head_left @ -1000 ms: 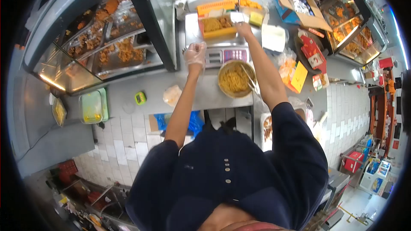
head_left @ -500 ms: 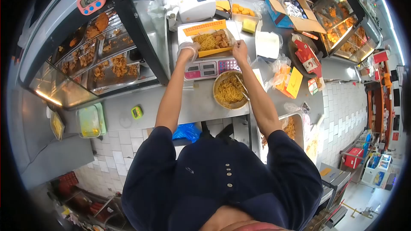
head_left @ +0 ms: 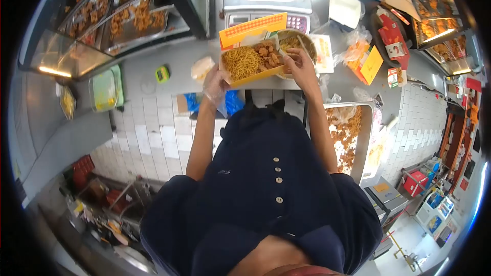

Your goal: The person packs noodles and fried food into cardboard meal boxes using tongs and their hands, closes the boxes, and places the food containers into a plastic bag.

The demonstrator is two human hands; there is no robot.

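Observation:
Between my hands is a yellow takeaway box (head_left: 255, 75), its lid up, with noodles (head_left: 242, 64) on the left and fried chicken pieces (head_left: 268, 54) on the right. My left hand (head_left: 217, 83), in a clear plastic glove, grips the box's left end. On the right end, my bare right hand (head_left: 300, 67) has its fingers closed on the box's edge. Behind that hand, a bowl of noodles (head_left: 303, 41) is partly hidden by the box and the hand. Just beyond the box stands a weighing scale (head_left: 267, 7) with a bare metal pan.
A glass display case (head_left: 190, 0) with trays of fried chicken stands at left. A metal tray (head_left: 364, 138) of chicken pieces is by my right arm. A green timer (head_left: 162, 74), a white open container (head_left: 344, 9) and a yellow carton (head_left: 372, 65) lie on the counter.
The takeaway box has come off the scale and toward my body, held in both hands. It now partly covers the noodle bowl. My view has tilted downward.

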